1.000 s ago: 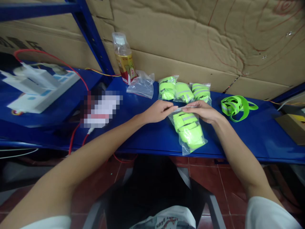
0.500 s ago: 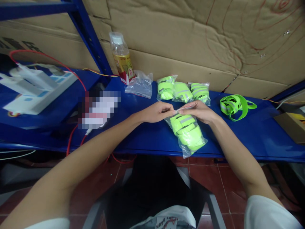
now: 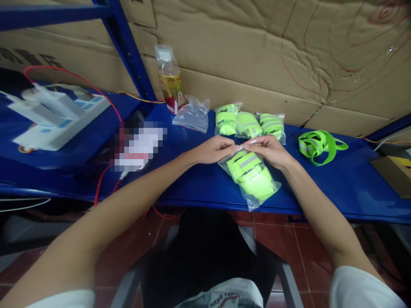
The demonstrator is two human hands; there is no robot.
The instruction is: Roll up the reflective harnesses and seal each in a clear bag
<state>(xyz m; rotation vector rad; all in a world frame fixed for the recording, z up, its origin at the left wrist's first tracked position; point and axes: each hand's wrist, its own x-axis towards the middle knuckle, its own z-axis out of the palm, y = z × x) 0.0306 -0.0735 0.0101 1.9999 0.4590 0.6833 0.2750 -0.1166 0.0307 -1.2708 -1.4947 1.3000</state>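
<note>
My left hand (image 3: pixel 218 149) and my right hand (image 3: pixel 267 149) meet at the top edge of a clear zip bag (image 3: pixel 253 202). Both pinch that edge between thumb and fingers. Inside the bag lies a folded neon-green reflective strap (image 3: pixel 252 175) with grey stripes. The bag hangs toward me over the front of the blue table. Just beyond my hands are three more bagged green straps (image 3: pixel 249 125) in a row. A loose green strap (image 3: pixel 316 145) lies coiled to the right of my right hand.
An empty clear bag (image 3: pixel 192 114) lies beside a bottle wrapped in plastic (image 3: pixel 171 83) at the back. On the left are a white power strip (image 3: pixel 61 122), red cables and a pixelated object (image 3: pixel 139 147). A cardboard box (image 3: pixel 393 175) stands at the right edge.
My fingers have shifted slightly along the bag's top edge, which now shows less between them. The whole view has moved a little to the left.
</note>
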